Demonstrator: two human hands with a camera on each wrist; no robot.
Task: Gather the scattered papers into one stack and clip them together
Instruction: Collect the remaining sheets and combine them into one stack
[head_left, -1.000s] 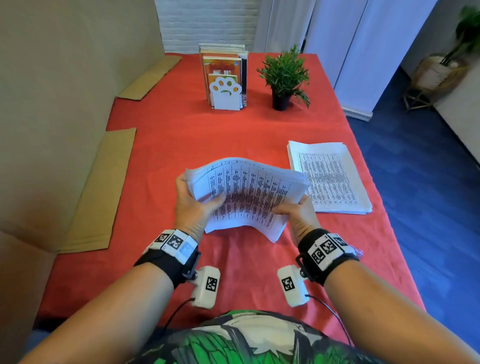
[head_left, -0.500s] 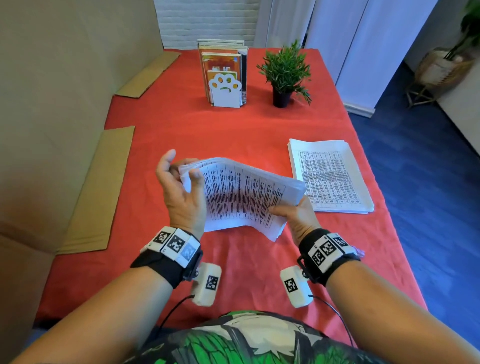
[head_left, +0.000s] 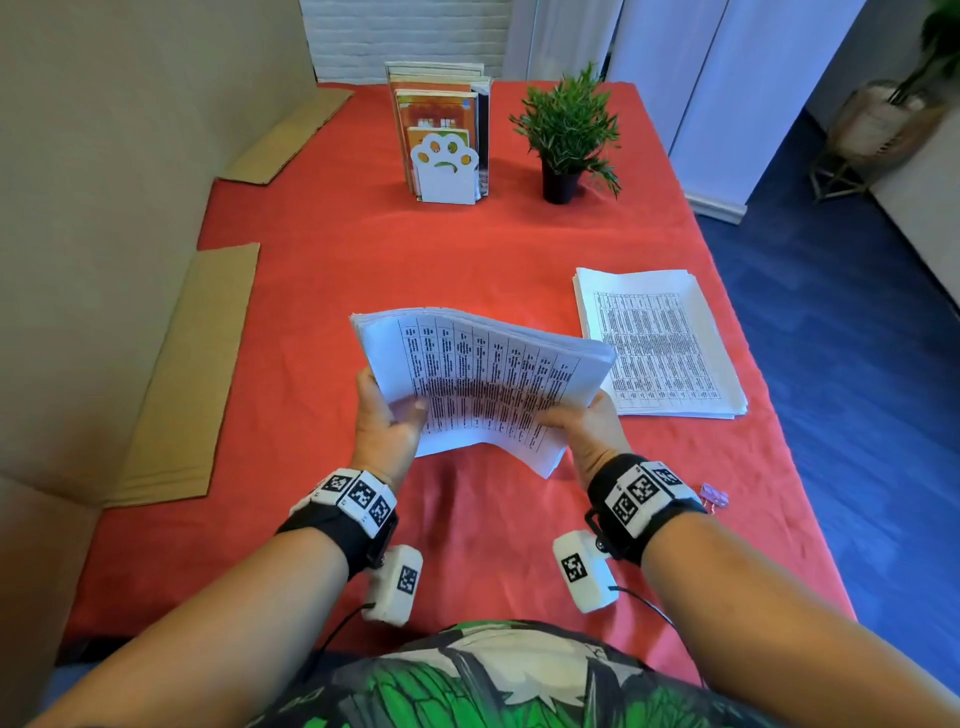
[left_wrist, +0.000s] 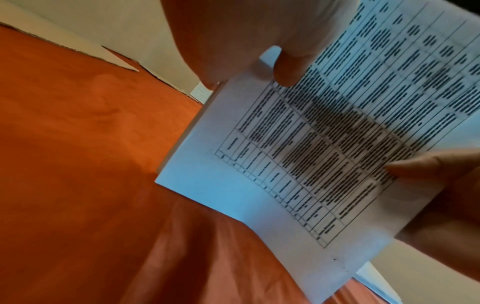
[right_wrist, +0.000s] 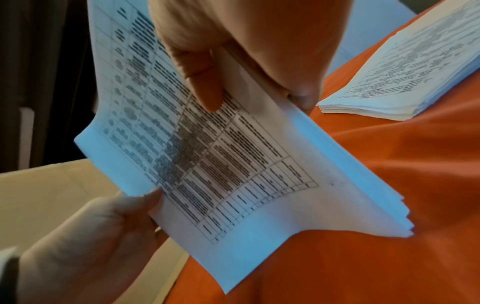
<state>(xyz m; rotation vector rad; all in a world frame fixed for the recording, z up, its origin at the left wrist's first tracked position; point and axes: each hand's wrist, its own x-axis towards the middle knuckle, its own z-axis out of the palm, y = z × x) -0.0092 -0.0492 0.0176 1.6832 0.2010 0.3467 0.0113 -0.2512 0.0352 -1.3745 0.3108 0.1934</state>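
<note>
A thick bundle of printed papers (head_left: 483, 379) is held tilted above the red tablecloth, its lower edge near the cloth. My left hand (head_left: 387, 421) grips the bundle's left side, thumb (left_wrist: 288, 70) on the printed face. My right hand (head_left: 587, 428) grips the right side, thumb (right_wrist: 205, 90) on top and fingers behind. The sheets (right_wrist: 233, 164) bend between the hands, and their lower right corners fan out unevenly. A second stack of printed papers (head_left: 657, 345) lies flat to the right. A small pinkish clip (head_left: 714, 494) lies by my right wrist.
At the far end of the red-covered table (head_left: 337, 270) stand a bookend with a white paw front (head_left: 444, 169) holding books and a small potted plant (head_left: 566, 135). Cardboard sheets (head_left: 192, 374) lie along the left wall. The table's right edge drops to blue floor.
My left hand had lifted off with fingers spread at the bundle's top left corner; it now grips the left edge lower down again. The right hand kept its hold.
</note>
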